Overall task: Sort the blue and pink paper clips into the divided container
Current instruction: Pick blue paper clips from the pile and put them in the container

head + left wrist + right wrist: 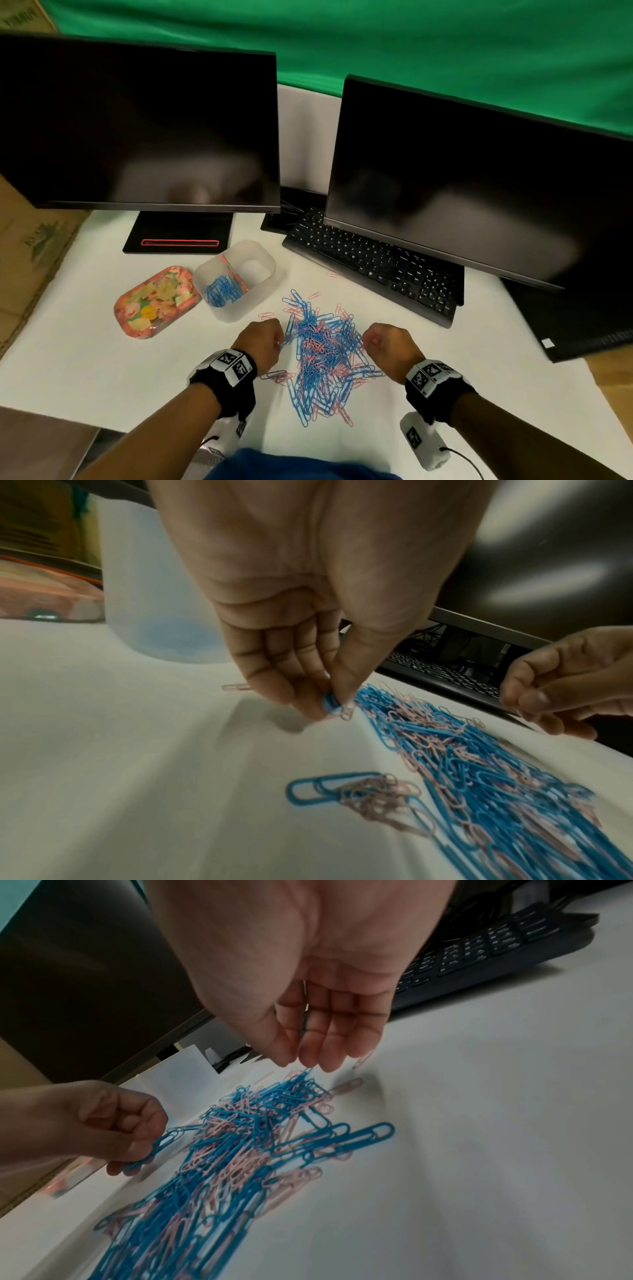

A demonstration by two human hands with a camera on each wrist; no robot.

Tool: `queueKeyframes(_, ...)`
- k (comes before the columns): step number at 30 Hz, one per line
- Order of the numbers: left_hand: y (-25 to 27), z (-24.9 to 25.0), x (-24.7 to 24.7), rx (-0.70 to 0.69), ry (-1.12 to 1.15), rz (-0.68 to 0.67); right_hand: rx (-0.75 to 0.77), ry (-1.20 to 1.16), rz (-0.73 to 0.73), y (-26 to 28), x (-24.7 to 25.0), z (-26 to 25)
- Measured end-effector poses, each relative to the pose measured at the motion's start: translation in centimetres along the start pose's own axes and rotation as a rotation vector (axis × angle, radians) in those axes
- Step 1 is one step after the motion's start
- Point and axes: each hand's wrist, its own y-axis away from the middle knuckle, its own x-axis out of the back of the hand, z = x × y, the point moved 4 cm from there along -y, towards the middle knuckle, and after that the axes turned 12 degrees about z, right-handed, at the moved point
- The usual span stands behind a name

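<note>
A mixed pile of blue and pink paper clips [325, 356] lies on the white table in front of me. The translucent divided container [263, 281] stands behind it to the left; its left compartment holds blue clips [222, 291], and the right one looks bare. My left hand [279, 342] is at the pile's left edge, thumb and fingers pinching blue clips [330, 704], with a pink clip [346, 713] hanging beside them. My right hand [368, 342] hovers over the pile's right edge; its fingers [325, 1047] are loosely bent and hold nothing.
A floral tray [156, 301] lies left of the container. A black keyboard [373, 263] runs behind the pile to the right, under the right monitor [479, 192]. The left monitor [137, 130] and its base [180, 233] stand at the back. A few stray pink clips lie around the pile.
</note>
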Motion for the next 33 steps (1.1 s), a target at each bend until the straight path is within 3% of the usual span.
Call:
queueKeyframes(8,0.3,-0.1,1.4,-0.017,0.322,0.056,-0.109,0.047,0.029,-1.8,0.3,1.1)
queueKeyframes(14,0.2,0.0,2.4,0.242,0.854,0.055,-0.167,0.152,-0.052,-2.6,-1.4,1.1)
queueKeyframes(22,-0.2,2.0,3.6,0.378,1.444,0.078,-0.175,0.158,-0.029,-2.8,-2.7,0.3)
queueKeyframes(26,-0.3,2.5,3.7,0.393,1.468,0.067,-0.208,0.117,-0.031,-2.9,-2.3,0.8)
queueKeyframes(33,-0.7,1.6,2.4,0.570,1.352,0.046,-0.196,0.115,-0.029,-2.7,-2.8,0.9)
